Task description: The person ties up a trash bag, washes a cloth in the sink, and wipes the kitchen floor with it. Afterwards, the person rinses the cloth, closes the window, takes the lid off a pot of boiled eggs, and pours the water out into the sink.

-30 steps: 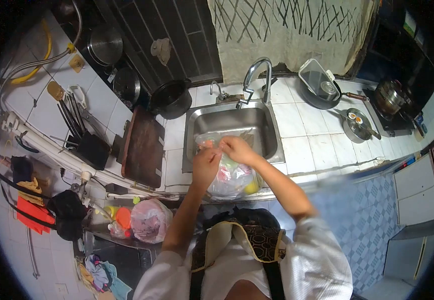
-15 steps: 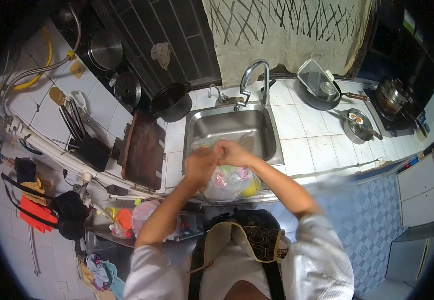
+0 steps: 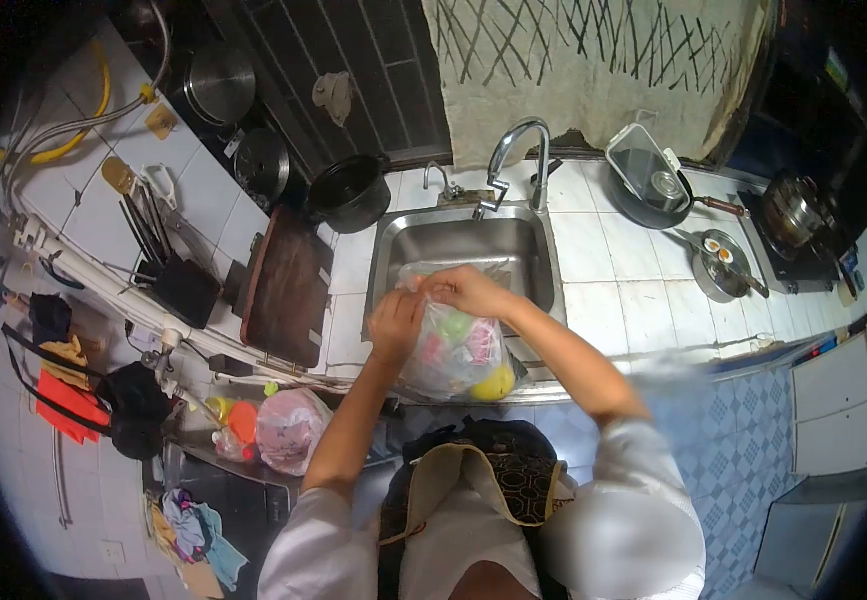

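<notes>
A clear plastic bag [image 3: 444, 362] with pink, green and yellow contents hangs at the sink's front edge. My left hand [image 3: 397, 322] is closed on the bag's gathered top, at its left side. Close against it, my right hand [image 3: 466, 291] pinches the same top part of the bag. The fingertips of both hands meet there, and the exact grip is partly hidden. Behind the hands is the steel sink [image 3: 557, 250] with its curved faucet [image 3: 522, 130].
Left of the sink stand a dark cutting board [image 3: 282, 285], a black pot [image 3: 351, 196] and a knife block [image 3: 186, 288]. To the right are a pan [image 3: 644, 205], a small pot holding halved eggs [image 3: 722, 280] and a stove [image 3: 799, 265].
Both hands have stayed together at the bag's top, shifting slightly left. The view has moved a little, and the pink bag at the lower left shows more than half a second ago.
</notes>
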Action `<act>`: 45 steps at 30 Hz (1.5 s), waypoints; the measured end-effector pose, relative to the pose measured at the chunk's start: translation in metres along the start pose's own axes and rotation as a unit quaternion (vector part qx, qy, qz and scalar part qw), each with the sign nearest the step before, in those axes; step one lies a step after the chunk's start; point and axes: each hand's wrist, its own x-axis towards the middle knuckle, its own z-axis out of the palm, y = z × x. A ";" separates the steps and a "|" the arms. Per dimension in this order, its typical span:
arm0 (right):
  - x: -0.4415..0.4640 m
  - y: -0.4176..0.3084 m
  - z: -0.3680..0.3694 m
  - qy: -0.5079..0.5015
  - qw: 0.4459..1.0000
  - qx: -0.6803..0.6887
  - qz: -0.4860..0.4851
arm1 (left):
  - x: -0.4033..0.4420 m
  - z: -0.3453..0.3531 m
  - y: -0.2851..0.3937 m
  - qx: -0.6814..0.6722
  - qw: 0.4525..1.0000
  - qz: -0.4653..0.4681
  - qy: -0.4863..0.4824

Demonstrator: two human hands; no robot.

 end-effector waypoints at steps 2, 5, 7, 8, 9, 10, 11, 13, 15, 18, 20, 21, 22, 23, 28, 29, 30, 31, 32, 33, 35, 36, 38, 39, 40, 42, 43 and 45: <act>0.003 -0.004 -0.006 -0.017 0.997 -0.069 -0.026 | 0.003 -0.001 0.006 -0.022 0.999 -0.002 0.023; 0.009 -0.016 -0.011 -0.037 0.971 -0.224 -0.073 | 0.001 0.000 0.007 -0.027 0.999 -0.026 0.026; 0.007 -0.027 -0.012 -0.025 0.914 -0.384 -0.130 | -0.001 0.001 0.007 -0.017 0.999 -0.033 0.030; 0.007 -0.028 -0.012 -0.028 0.914 -0.382 -0.133 | -0.002 0.002 0.008 -0.012 0.999 -0.037 0.034; 0.006 -0.028 -0.011 -0.031 0.901 -0.409 -0.142 | -0.002 0.003 0.009 -0.009 0.998 -0.041 0.035; 0.005 -0.027 -0.011 -0.034 0.888 -0.434 -0.150 | -0.003 0.004 0.011 -0.007 0.998 -0.039 0.045; 0.005 -0.023 -0.011 -0.039 0.888 -0.431 -0.152 | -0.003 0.004 0.013 -0.004 0.998 -0.037 0.054; 0.005 -0.014 -0.008 -0.018 0.891 -0.417 -0.177 | -0.006 0.001 0.018 -0.008 0.998 -0.053 0.044; 0.004 -0.008 -0.009 -0.021 0.893 -0.413 -0.176 | -0.008 -0.003 0.022 -0.010 0.997 -0.070 0.032; 0.001 0.004 -0.004 -0.021 0.900 -0.399 -0.175 | -0.011 -0.008 0.026 -0.025 0.995 -0.093 0.020; 0.000 0.009 0.000 -0.026 0.906 -0.384 -0.178 | -0.016 -0.013 0.028 -0.041 0.995 -0.094 -0.002; -0.001 0.011 0.002 -0.011 0.914 -0.368 -0.172 | -0.019 -0.015 0.028 -0.038 0.994 -0.102 -0.004; -0.001 0.011 0.005 0.003 0.922 -0.351 -0.165 | -0.022 -0.016 0.027 -0.040 0.991 -0.126 -0.025; -0.002 0.013 0.006 -0.004 0.924 -0.345 -0.165 | -0.025 -0.018 0.027 -0.044 0.987 -0.150 -0.046; -0.002 -0.006 0.008 0.074 0.984 -0.159 0.040 | -0.041 -0.003 0.023 -0.223 0.924 -0.312 0.014; -0.003 -0.006 0.012 0.065 0.985 -0.157 0.043 | -0.044 -0.002 0.022 -0.288 0.893 -0.346 0.018; -0.004 -0.006 0.017 0.043 0.977 -0.204 0.049 | -0.047 -0.002 0.020 -0.351 0.855 -0.380 0.028; -0.006 -0.008 0.023 0.020 0.966 -0.252 0.053 | -0.050 -0.002 0.019 -0.408 0.813 -0.413 0.041; -0.004 -0.013 0.028 0.019 0.962 -0.265 0.055 | -0.046 -0.011 0.017 -0.315 0.853 -0.413 -0.043; -0.006 -0.017 0.033 0.013 0.962 -0.266 0.052 | -0.042 -0.021 0.018 -0.218 0.879 -0.404 -0.127; -0.010 -0.026 0.045 -0.007 0.984 -0.178 0.016 | -0.044 -0.045 0.026 -0.178 0.893 -0.390 -0.136; -0.013 -0.034 0.052 -0.014 0.984 -0.178 0.012 | -0.048 -0.058 0.030 -0.136 0.905 -0.372 -0.152; -0.024 -0.059 0.068 -0.069 0.990 -0.123 -0.005 | -0.066 -0.087 0.041 -0.122 0.917 -0.359 -0.122; -0.029 -0.073 0.076 -0.077 0.990 -0.119 -0.006 | -0.077 -0.104 0.047 -0.110 0.930 -0.338 -0.096; -0.032 -0.088 0.083 -0.091 0.988 -0.122 -0.021 | -0.085 -0.126 0.055 -0.105 0.928 -0.345 -0.094; -0.037 -0.104 0.098 -0.112 0.985 -0.123 -0.039 | -0.104 -0.173 0.068 -0.062 0.915 -0.394 -0.051; -0.040 -0.108 0.105 -0.138 0.982 -0.121 -0.045 | -0.121 -0.192 0.073 -0.050 0.901 -0.430 -0.027; -0.046 -0.111 0.123 -0.168 0.977 -0.120 -0.053 | -0.167 -0.229 0.079 -0.045 0.874 -0.483 -0.017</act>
